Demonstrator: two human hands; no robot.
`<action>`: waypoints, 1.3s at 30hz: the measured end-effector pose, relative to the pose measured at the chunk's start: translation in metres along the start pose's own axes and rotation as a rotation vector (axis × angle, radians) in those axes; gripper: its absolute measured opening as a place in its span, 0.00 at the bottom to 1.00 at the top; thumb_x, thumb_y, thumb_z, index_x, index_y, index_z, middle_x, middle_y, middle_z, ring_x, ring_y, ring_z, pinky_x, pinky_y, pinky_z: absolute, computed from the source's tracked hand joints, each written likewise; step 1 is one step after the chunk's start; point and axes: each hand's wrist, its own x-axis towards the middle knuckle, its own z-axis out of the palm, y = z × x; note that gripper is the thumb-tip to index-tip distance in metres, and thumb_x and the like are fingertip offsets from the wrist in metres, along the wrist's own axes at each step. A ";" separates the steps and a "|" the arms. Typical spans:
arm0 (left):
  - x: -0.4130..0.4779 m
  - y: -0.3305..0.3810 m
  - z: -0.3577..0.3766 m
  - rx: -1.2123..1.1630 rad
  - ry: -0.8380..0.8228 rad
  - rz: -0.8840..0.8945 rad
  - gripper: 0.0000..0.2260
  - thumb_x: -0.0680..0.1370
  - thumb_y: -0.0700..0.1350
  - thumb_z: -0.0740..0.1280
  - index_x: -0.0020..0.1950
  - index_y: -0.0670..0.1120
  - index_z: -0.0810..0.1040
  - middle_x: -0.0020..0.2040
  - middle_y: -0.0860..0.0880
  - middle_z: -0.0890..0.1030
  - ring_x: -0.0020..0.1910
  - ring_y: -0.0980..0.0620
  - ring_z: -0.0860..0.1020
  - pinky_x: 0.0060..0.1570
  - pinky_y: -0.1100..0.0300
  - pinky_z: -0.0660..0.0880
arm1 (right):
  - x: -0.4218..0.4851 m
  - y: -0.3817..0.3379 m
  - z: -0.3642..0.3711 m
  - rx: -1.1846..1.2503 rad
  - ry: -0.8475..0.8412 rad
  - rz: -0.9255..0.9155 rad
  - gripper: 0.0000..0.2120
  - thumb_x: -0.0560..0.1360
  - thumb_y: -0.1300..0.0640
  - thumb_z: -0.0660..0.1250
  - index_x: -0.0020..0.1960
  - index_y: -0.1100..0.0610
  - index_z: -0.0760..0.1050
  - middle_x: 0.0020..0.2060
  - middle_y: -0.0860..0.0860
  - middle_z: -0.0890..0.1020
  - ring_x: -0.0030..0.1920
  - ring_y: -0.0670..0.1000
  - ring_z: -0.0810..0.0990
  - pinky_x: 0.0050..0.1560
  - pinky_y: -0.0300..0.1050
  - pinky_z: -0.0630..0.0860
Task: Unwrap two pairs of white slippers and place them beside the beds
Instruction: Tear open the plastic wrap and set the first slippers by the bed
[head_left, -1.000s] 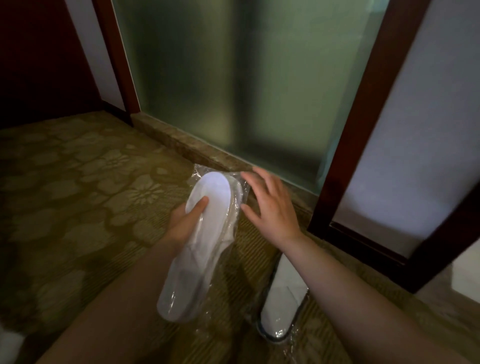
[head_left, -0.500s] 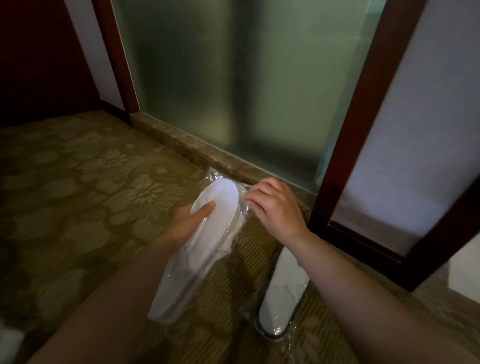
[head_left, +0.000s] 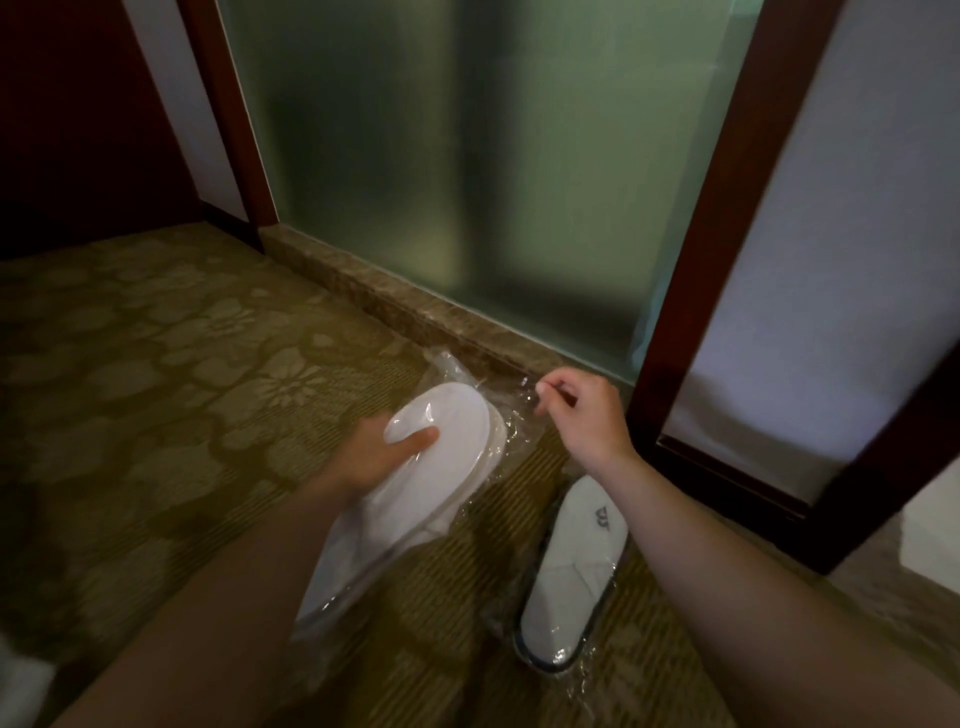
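My left hand (head_left: 376, 457) grips a pair of white slippers (head_left: 441, 467), held sole-up inside a clear plastic wrapper (head_left: 506, 400), with the thumb pressed on the sole. My right hand (head_left: 587, 415) pinches the wrapper's far end, pulled out to the right of the slippers' tip. A second pair of white slippers (head_left: 576, 561), in its own clear wrapper and with a small dark logo on top, lies on the carpet below my right forearm. No bed is in view.
Patterned olive carpet (head_left: 156, 395) covers the floor. A stone sill (head_left: 395, 306) runs under a frosted glass panel (head_left: 467, 156) straight ahead. Dark red wooden frames (head_left: 706, 218) stand on both sides, with a pale wall panel at right.
My right hand went from open beside the slippers' tip to pinching the wrapper and pulling it to the right. The held slippers tilted lower and shifted slightly.
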 end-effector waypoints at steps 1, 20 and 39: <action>0.000 0.001 0.001 -0.011 0.011 0.012 0.19 0.71 0.57 0.70 0.57 0.48 0.77 0.47 0.50 0.80 0.49 0.48 0.79 0.45 0.57 0.73 | 0.001 0.003 0.000 0.036 0.026 0.038 0.06 0.77 0.58 0.64 0.43 0.53 0.78 0.33 0.46 0.80 0.40 0.48 0.81 0.45 0.40 0.74; -0.002 0.004 0.002 0.063 0.069 0.081 0.20 0.76 0.57 0.64 0.56 0.43 0.79 0.50 0.44 0.82 0.51 0.44 0.80 0.52 0.54 0.73 | 0.006 0.017 -0.005 0.266 0.069 0.447 0.09 0.72 0.59 0.67 0.53 0.55 0.76 0.45 0.49 0.77 0.48 0.50 0.75 0.49 0.43 0.71; 0.003 0.002 0.010 0.255 0.007 0.110 0.30 0.72 0.65 0.63 0.65 0.45 0.75 0.60 0.44 0.80 0.56 0.45 0.78 0.55 0.54 0.73 | 0.003 -0.015 0.011 0.234 -0.331 0.372 0.06 0.76 0.58 0.65 0.43 0.55 0.79 0.39 0.49 0.79 0.45 0.51 0.78 0.47 0.44 0.77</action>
